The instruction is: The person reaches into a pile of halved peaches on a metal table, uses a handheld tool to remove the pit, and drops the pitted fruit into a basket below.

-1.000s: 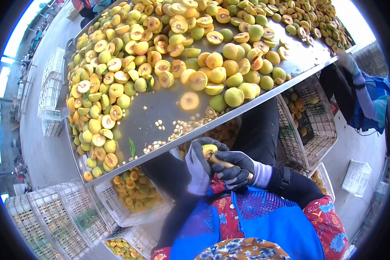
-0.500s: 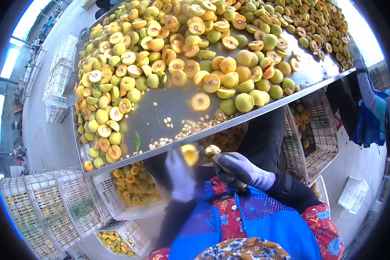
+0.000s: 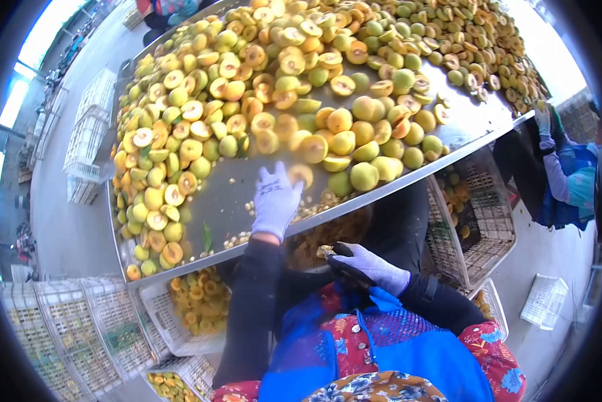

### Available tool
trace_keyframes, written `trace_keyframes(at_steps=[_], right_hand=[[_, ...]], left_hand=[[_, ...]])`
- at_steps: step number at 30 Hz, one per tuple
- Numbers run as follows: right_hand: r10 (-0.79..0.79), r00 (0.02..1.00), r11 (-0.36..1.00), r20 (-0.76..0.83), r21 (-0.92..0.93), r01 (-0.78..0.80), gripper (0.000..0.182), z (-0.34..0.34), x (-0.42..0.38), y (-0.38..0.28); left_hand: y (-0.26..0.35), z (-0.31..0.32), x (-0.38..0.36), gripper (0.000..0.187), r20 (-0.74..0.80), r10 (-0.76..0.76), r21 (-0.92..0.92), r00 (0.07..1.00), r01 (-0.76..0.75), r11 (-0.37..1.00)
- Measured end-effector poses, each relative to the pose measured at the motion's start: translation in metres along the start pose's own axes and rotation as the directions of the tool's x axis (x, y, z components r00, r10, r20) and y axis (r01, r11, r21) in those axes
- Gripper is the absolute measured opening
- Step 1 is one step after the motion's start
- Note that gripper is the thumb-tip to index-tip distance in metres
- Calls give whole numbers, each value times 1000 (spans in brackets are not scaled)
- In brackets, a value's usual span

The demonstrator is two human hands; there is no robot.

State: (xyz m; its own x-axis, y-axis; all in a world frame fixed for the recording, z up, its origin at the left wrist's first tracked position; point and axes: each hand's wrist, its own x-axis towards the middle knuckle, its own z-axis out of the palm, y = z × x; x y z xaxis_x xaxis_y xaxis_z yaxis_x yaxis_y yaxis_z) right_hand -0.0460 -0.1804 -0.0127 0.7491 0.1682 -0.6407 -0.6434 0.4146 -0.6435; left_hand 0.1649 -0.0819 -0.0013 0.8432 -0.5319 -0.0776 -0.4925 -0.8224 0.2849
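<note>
My left hand [image 3: 276,199], in a pale lavender glove, reaches over the metal table with its fingers spread. Close beside its fingertips lies a cut apricot half [image 3: 301,175], cut face up. Near my lap, below the table edge, my right hand [image 3: 371,266] is closed, its gloved fingers dark at the tips. A small pale, lumpy thing [image 3: 325,252] shows at those fingertips; I cannot tell what it is. Whole and halved apricots [image 3: 200,127] cover much of the table. Loose pale pits or kernels [image 3: 237,239] lie along its near edge.
The table's raised metal edge [image 3: 341,208] runs in front of me. A crate of apricot halves [image 3: 197,301] stands below left, with stacked white crates [image 3: 66,328] beside it. Another crate [image 3: 478,228] is at the right. A co-worker [image 3: 569,174] stands at the far right.
My left hand has moved from beside my right hand up over the table, and the yellow apricot piece is no longer in it. My right hand stays low, still closed.
</note>
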Motion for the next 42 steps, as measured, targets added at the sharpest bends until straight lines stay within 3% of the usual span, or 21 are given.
trace_keyframes(at_steps=[1,2,5,7,8,9,10,12,13,14,15,17,19,20,23,27,29,31,35,38,42], right_hand=[[-74,997,996,-27,-53,73,36,-9,5,11],[-149,987,984,-52,-104,143,36,-16,7,16],[-37,999,877,-37,478,50,33,5,-25,-29],[-36,990,801,139,596,-54,33,-18,-14,-12],[-13,966,731,257,662,-166,34,-26,-13,-7],[0,926,649,378,705,-287,36,-28,-12,-5],[75,926,621,370,710,-334,41,-23,-16,-17],[5,924,697,382,661,-277,39,-18,-17,-18],[-34,921,733,387,637,-240,38,-15,-18,-20],[-62,960,912,272,406,-57,35,-6,-30,-39],[-28,960,915,278,393,-88,31,-1,-32,-42],[-130,977,985,171,135,108,28,0,-28,-37],[-482,876,817,14,-354,455,27,4,-34,-45],[-644,765,618,11,-583,528,26,8,-39,-49],[-676,734,330,68,-862,384,25,18,-42,-54],[-591,800,159,105,-957,243,30,30,-40,-56],[-574,811,124,113,-967,222,32,32,-39,-51],[-559,822,101,110,-975,199,33,36,-38,-47],[-576,800,51,166,-970,237,33,35,-35,-40],[-581,794,62,177,-964,260,33,36,-38,-41],[-588,793,106,159,-957,270,34,38,-38,-37]], left_hand=[[-8,28,13,62,133,50,-154,990,-29,988],[-10,43,17,61,94,140,-248,986,-113,962],[-6,44,2,50,28,193,-455,981,-159,876],[-1,21,-12,41,-49,80,-633,996,-93,769],[1,12,-22,37,38,-44,-912,998,53,408],[6,-8,-34,36,147,-60,-975,987,155,156],[7,-19,-43,36,174,-100,-970,980,188,152],[7,-16,-60,37,73,-179,-974,981,108,197],[11,-19,-70,37,216,-230,-963,949,246,111],[18,-17,-76,38,224,-233,-970,946,238,38],[24,-15,-81,39,233,-231,-972,945,231,-36],[25,-9,-87,35,252,-201,-967,947,241,-79],[28,-18,-93,34,333,-189,-941,924,313,-127],[18,-16,-96,38,384,-105,-923,917,376,-87],[18,-10,-106,46,388,-75,-915,918,375,-147],[22,-7,-117,51,238,-69,-965,969,244,94],[22,-2,-123,46,22,-97,-919,995,59,391],[20,14,-130,43,-91,-158,-858,983,3,514],[19,17,-133,38,-135,-189,-820,973,-3,572],[18,32,-136,37,-157,-314,-849,936,35,527],[22,16,-137,31,-78,-293,-896,953,62,439]])
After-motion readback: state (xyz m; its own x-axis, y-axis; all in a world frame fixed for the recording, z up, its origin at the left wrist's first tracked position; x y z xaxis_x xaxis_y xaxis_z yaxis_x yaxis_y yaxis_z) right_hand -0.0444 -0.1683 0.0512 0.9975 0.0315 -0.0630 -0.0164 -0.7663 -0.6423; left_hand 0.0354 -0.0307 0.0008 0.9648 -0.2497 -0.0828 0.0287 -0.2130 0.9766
